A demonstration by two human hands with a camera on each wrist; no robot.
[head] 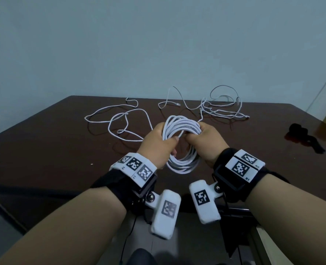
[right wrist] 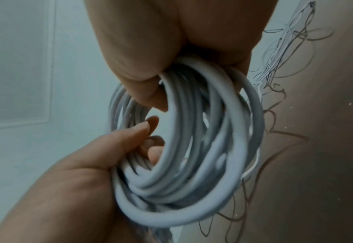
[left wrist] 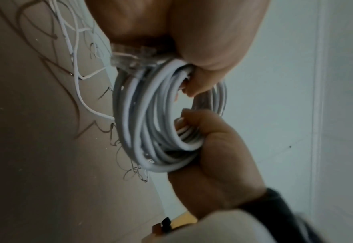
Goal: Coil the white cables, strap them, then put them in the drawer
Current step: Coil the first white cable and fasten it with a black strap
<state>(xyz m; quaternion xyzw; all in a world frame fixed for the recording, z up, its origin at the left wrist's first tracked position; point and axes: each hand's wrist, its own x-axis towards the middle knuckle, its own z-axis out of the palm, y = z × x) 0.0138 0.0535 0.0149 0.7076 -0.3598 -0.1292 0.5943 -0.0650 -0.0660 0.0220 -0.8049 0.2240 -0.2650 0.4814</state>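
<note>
A coil of white cable (head: 183, 122) hangs upright above the dark brown table (head: 53, 150). My left hand (head: 159, 142) grips its left side, thumb laid across the strands. Fingers of my right hand (head: 204, 137) curl round its upper right side. In the left wrist view the coil (left wrist: 150, 125) runs from my left hand (left wrist: 202, 69) down to my right hand (left wrist: 211, 148), and a clear plug (left wrist: 130, 55) sits under the left palm. In the right wrist view the coil (right wrist: 192, 148) sits between my right hand (right wrist: 150, 65) and my left hand (right wrist: 92, 164). A tail trails from the coil to the table.
Thin white cable (head: 120, 119) lies in loose loops at the table's back left, and a tangle of more white cable (head: 221, 108) lies at the back right. Black straps (head: 299, 133) lie near the right edge. A pale wall (head: 158, 44) stands behind the table.
</note>
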